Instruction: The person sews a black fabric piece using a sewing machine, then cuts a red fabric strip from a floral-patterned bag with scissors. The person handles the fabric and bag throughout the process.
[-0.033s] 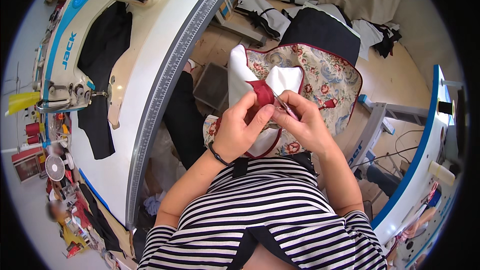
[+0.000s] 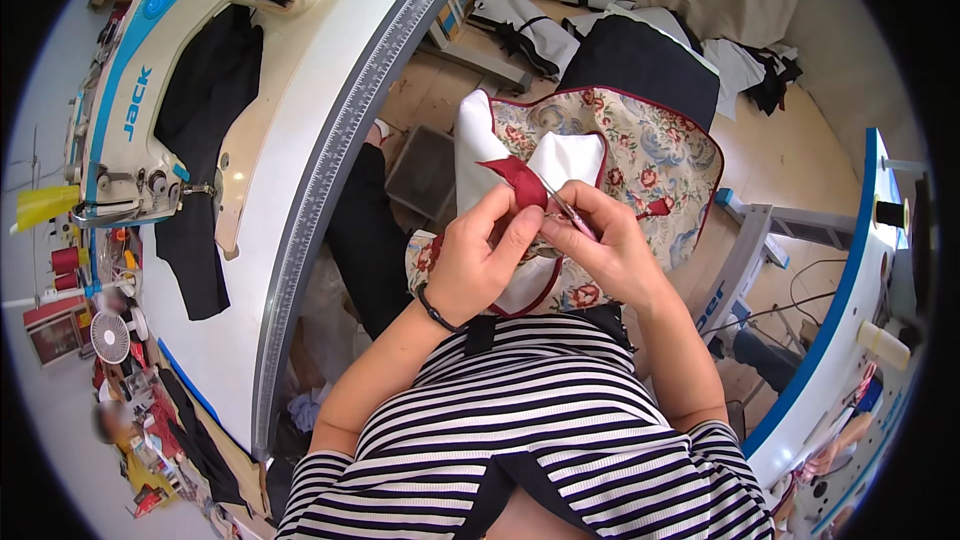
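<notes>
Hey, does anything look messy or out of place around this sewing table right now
Mostly a tidy hold: the left hand pinches the dark red binding of the floral piece, and the right hand works a small pink tool. A black cloth drapes loosely over the sewing machine bed, and fabric lies on the floor.

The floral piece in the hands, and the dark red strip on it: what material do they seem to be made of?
The floral piece looks like woven cloth with a matte printed rose pattern; it drapes and folds softly, and a plain white lining shows inside. The dark red strip appears to be fabric binding, slightly smoother, following the edge. The left hand pinches it; the right hand holds a thin, shiny, probably metal tool.
</notes>
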A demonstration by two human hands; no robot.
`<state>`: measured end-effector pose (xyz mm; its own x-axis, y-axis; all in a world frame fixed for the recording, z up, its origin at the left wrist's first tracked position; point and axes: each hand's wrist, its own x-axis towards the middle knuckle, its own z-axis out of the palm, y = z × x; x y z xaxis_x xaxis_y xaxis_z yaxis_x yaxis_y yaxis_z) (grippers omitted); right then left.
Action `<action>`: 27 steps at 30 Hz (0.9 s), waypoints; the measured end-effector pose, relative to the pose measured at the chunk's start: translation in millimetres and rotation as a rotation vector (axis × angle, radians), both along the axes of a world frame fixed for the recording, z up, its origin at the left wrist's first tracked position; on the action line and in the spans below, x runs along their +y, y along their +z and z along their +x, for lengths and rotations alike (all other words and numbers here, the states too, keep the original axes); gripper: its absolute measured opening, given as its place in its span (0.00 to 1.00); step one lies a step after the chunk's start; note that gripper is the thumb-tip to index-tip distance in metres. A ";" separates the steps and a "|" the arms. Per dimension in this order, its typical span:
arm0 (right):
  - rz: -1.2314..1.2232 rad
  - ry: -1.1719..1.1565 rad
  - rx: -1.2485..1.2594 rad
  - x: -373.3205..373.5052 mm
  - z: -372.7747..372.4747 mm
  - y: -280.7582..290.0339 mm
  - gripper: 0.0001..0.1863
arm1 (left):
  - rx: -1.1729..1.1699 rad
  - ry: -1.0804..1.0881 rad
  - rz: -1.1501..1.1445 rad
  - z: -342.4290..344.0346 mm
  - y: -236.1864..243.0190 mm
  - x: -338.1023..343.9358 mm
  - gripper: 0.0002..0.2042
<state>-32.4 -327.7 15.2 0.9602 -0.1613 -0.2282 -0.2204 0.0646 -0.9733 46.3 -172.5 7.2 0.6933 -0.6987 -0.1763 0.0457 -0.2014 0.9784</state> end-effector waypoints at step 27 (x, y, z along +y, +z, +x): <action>0.375 0.022 0.147 20.9 -22.9 12.0 0.24 | 0.064 0.109 -0.176 -3.8 1.2 -2.3 0.09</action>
